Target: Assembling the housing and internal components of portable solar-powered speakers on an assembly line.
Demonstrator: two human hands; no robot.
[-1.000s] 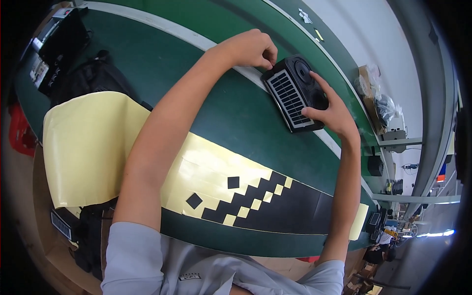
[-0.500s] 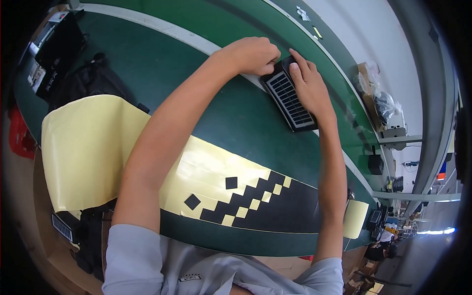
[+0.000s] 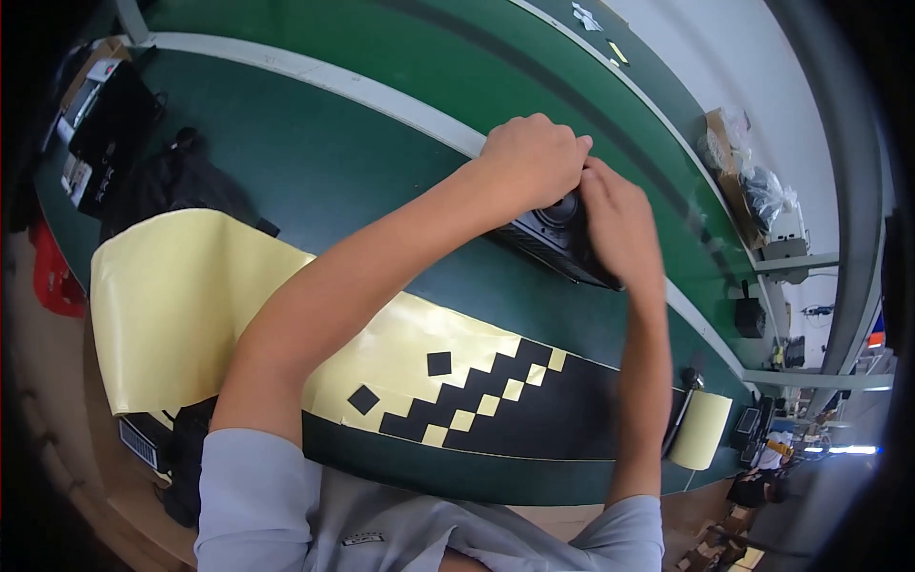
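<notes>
At the far side of the green table, a black boxy device with a solar panel is tilted, and a round black part shows on its upper face. My left hand is closed at the device's far end, its fingertips largely hidden behind the knuckles. Along the device's right side my right hand grips, fingers pointing away and meeting the left hand's fingertips. Nearer me lies a yellow backing sheet with small black squares, several of them stuck in stepped rows.
The sheet's left end curls up over a black bag. A yellow roll stands at the right. Another device with a panel sits low at the left. Behind the table's pale rail is a cardboard box with plastic bags.
The device has been tipped over, so its panel face has turned mostly out of sight and the round part shows. Both hands sit lower and farther right in the picture.
</notes>
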